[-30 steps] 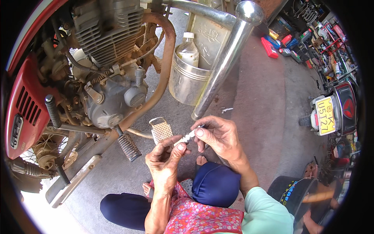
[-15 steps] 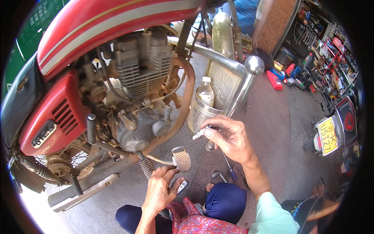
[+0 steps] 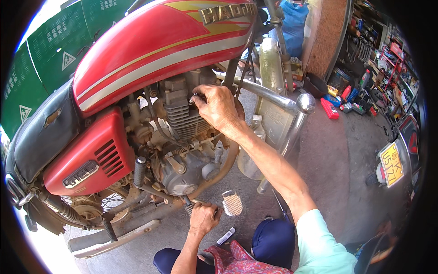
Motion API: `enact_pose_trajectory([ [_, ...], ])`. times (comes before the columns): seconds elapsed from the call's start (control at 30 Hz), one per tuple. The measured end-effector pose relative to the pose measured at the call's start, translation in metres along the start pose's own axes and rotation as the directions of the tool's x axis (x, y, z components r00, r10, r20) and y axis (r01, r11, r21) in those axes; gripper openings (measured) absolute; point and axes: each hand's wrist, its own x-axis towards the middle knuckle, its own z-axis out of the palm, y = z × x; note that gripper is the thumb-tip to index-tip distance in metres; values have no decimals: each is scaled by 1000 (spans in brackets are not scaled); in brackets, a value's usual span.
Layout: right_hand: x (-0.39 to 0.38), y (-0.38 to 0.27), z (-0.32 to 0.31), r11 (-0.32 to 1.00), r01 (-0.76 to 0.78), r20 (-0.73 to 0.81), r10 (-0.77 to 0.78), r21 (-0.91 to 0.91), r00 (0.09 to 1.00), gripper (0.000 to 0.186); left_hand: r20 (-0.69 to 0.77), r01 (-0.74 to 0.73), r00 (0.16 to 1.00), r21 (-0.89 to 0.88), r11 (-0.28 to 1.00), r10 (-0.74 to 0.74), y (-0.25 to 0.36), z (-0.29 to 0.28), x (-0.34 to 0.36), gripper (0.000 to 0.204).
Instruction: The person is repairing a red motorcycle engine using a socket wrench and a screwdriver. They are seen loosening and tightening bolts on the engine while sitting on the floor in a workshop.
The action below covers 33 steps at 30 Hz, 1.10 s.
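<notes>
while my left hand (image 3: 204,218) curls down low at the ribbed foot peg (image 3: 188,206), hiding its end so i can't tell how firmly it grips, my right hand (image 3: 219,107) is up at the engine (image 3: 182,122), thumb and fingers nearly closed, pinching a small metal part (image 3: 195,97)! it's right by the upper cooling fins, mostly covered by my fingers. the red fuel tank (image 3: 159,52) sits overhead, the textured pedal (image 3: 232,204) near my left hand, and a small pale box (image 3: 226,235) lies on the floor (image 3: 326,155).
</notes>
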Motion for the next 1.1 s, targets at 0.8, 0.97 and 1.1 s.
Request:
enact_pose_trajectory([
  [0.8, -1, 15, 7, 998, -61, 117, 63, -17, 991, 15, -59, 36, 997, -72, 997, -40, 5, -5, 4, 20],
  [0.97, 4, 12, 6, 993, -42, 141, 57, -108, 988, 14, -66, 46, 996, -79, 996, -52, 4, -4, 4, 20],
  [1.1, 10, 11, 3, 977, 68, 204, -26, -201, 979, 18, -65, 48, 996, -80, 996, -53, 4, -3, 4, 20],
])
